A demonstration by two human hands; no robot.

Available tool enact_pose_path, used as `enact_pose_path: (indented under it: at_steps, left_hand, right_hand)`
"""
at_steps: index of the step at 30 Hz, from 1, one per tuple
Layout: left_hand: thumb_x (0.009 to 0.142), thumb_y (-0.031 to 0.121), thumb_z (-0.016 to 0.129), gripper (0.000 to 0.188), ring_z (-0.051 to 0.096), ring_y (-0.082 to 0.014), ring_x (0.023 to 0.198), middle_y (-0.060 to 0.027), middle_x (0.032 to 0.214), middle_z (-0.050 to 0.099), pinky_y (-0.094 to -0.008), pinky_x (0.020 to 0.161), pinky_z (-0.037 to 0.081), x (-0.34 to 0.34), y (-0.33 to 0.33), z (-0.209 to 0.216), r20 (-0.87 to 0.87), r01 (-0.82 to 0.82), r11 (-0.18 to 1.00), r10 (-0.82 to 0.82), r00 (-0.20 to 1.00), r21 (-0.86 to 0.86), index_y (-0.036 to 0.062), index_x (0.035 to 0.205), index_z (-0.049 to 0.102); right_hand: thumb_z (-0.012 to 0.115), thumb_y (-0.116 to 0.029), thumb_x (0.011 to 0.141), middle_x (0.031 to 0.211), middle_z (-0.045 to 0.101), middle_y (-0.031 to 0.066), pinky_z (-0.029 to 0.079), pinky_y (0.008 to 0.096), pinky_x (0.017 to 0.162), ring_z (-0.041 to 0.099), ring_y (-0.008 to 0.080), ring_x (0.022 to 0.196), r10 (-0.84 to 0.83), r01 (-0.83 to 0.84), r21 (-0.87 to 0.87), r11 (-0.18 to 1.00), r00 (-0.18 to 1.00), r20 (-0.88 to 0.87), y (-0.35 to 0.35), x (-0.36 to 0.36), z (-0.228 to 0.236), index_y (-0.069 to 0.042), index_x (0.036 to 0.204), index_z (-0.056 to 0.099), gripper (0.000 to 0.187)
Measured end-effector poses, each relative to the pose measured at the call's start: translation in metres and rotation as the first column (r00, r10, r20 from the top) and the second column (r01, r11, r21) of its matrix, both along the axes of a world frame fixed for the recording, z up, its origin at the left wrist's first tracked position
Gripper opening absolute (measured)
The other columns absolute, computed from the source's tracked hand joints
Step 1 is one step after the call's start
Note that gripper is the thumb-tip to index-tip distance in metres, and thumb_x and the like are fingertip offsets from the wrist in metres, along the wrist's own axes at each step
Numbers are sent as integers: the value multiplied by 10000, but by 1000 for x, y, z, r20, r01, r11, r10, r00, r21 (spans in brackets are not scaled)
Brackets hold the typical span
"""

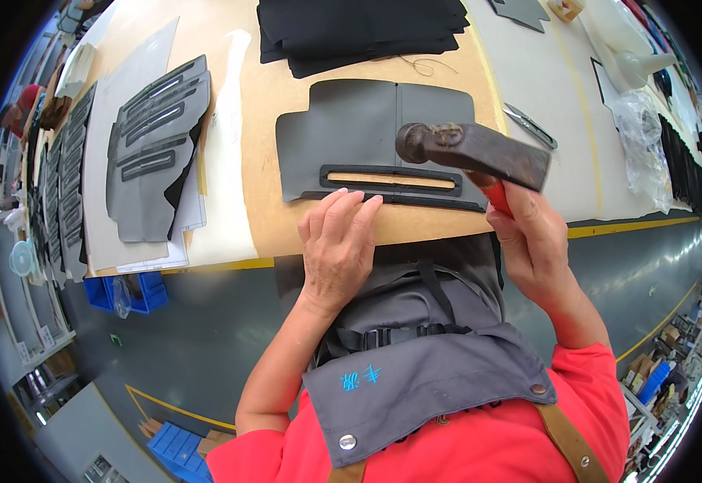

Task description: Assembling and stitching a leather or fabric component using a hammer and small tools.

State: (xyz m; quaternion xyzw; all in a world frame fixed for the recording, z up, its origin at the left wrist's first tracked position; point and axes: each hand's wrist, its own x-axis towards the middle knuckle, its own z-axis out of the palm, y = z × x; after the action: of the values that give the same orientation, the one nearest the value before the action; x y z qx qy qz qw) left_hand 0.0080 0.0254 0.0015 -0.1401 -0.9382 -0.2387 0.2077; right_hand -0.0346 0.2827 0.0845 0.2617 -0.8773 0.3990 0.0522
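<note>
A grey sheet panel (343, 129) lies flat in front of me near the table's front edge. It has stepped upper corners, a black-framed long slot (391, 179) and a black strip along its near edge. My left hand (336, 249) rests with its fingers stretched out, fingertips on that near edge just below the slot. My right hand (534, 241) is closed around the red handle of a hammer (480, 151). The worn metal hammer head hangs above the panel's right part and hides some of it.
At the far side sits a stack of black sheets (359, 32). Thread snips (530, 126) lie to the right of the panel. Several grey slotted panels (157, 153) overlap on the left. A clear plastic bag (642, 145) and a blue bin (137, 294) flank the work area.
</note>
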Motion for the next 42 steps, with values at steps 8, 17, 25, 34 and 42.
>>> enact_pose_path:
  at_steps: [8,17,25,34,42]
  left_hand:
    - [893,76,741,316,622,-236,1158,-37,1182,662,-375,1005,409,0,-5,-8,6,26,1000,-27,1000,14,144,1201,748]
    - [887,63,738,308,643,-232,1159,-23,1181,702,-371,1005,417,-2,-4,-12,-20,2,1000,-2,1000,-9,129,1188,749]
    - [883,47,732,318,644,-213,1158,-11,1186,704,-357,1000,419,1,-4,-13,3,17,1000,-17,1000,-10,135,1188,755]
    - [886,52,731,323,645,-219,1155,-14,1192,702,-358,1008,417,0,-4,-9,9,37,999,-36,999,-31,133,1198,755]
    - [873,44,740,328,649,-221,1144,-15,1163,707,-352,997,428,2,-5,-11,-13,22,999,-22,1000,-32,130,1189,764]
  right_hand:
    - [681,-48,938,778,565,82,503,389,577,601,259,622,25,-25,181,983,1000,1,-10,-15,-14,-277,1555,514,679]
    - [661,-59,957,770,556,80,502,407,585,599,266,644,17,-12,46,999,992,-122,-9,-19,-1,-282,1586,463,697]
    - [699,-10,897,789,585,70,526,370,586,622,223,675,53,-41,122,992,994,-99,-10,-14,12,-246,1495,592,651]
    - [641,-21,916,759,570,62,500,368,545,609,224,636,84,-76,170,983,996,-43,-19,-14,-6,-289,1531,552,677]
    - [700,14,877,752,585,70,502,367,564,596,237,638,22,-17,66,998,997,-71,-8,-11,0,-243,1498,587,682]
